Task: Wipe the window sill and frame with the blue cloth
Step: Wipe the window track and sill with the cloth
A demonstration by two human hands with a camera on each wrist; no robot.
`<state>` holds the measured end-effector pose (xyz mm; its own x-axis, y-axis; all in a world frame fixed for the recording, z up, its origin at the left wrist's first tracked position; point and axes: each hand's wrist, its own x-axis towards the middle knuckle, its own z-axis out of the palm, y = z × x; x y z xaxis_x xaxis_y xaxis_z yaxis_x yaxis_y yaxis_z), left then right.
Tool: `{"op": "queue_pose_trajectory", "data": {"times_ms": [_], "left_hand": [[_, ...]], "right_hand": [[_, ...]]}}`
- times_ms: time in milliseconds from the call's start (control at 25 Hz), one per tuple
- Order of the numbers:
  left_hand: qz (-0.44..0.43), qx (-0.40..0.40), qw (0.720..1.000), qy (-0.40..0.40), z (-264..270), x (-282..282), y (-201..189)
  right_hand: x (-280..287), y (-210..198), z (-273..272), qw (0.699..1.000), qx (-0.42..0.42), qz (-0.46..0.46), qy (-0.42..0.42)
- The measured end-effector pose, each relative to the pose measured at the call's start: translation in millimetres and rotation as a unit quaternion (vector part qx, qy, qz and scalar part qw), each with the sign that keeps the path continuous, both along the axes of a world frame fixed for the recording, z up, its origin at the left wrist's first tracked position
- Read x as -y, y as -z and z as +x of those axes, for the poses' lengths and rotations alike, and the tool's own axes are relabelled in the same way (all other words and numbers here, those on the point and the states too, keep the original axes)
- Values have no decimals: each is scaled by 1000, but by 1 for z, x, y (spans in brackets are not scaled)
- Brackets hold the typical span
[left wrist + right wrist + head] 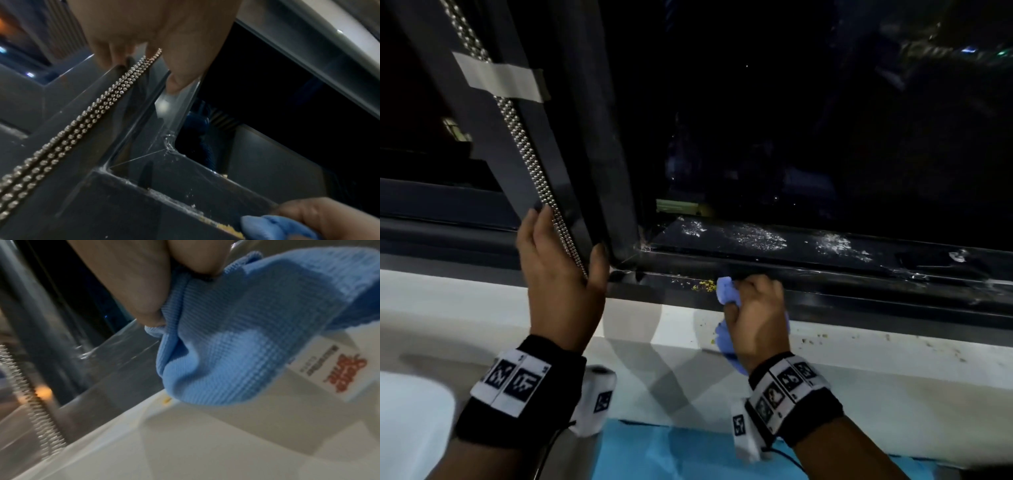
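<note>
In the head view my right hand (751,291) grips the bunched blue cloth (726,291) and presses it on the dark lower window frame (859,291), just right of yellow crumbs (703,284). The cloth hangs down over the white sill (482,308). My left hand (568,240) grips the dark frame upright (585,154), fingers on its left and thumb on its right, over a bead chain (524,137). In the left wrist view my left hand (156,65) holds the upright and chain (82,116), with the cloth (273,229) at the bottom. The right wrist view shows the cloth (236,337) with its white label (329,368).
Grey tape (500,78) crosses the upright and chain. White powdery smears (760,236) lie on the outer ledge, and small specks (822,337) dot the sill to the right. A blue sheet (671,452) lies below the sill. The window glass is dark.
</note>
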<state>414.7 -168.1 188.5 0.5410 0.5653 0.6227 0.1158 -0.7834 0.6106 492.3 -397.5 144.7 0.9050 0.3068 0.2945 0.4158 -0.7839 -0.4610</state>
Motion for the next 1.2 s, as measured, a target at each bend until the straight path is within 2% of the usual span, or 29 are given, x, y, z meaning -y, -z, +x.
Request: {"op": "queue_pose_trajectory", "data": {"times_ms": [120, 240, 360, 480, 600, 720, 800, 880, 1000, 1080, 1200], "left_hand": [[-4, 17, 1000, 16, 2, -4, 1], [8, 33, 999, 37, -4, -10, 2], [-9, 32, 997, 77, -8, -21, 8], [1, 30, 993, 112, -13, -26, 14], [-13, 24, 991, 131, -17, -28, 13], [-40, 20, 989, 142, -19, -30, 11], [-49, 7, 989, 140, -21, -31, 9], [-47, -8, 990, 136, -22, -33, 9], [-35, -12, 989, 140, -23, -32, 10], [-26, -16, 990, 140, -23, -33, 9], [-25, -19, 989, 143, -24, -35, 11]], "right_hand": [[-20, -6, -5, 998, -9, -38, -57], [-15, -8, 3, 997, -5, -3, -80], [-11, -3, 7, 1000, 3, 4, -4], [-32, 1, -3, 998, -33, -42, 40], [-49, -1, -8, 998, -45, -41, -4], [-48, -7, -9, 995, -32, -28, -94], [-41, -12, -7, 995, -39, 22, -92], [-41, -14, -4, 998, -14, 52, -46], [-59, -7, -2, 999, -37, -23, -24], [-72, -4, -8, 993, -56, -87, -61], [-72, -6, -7, 988, -57, -53, -132]]}}
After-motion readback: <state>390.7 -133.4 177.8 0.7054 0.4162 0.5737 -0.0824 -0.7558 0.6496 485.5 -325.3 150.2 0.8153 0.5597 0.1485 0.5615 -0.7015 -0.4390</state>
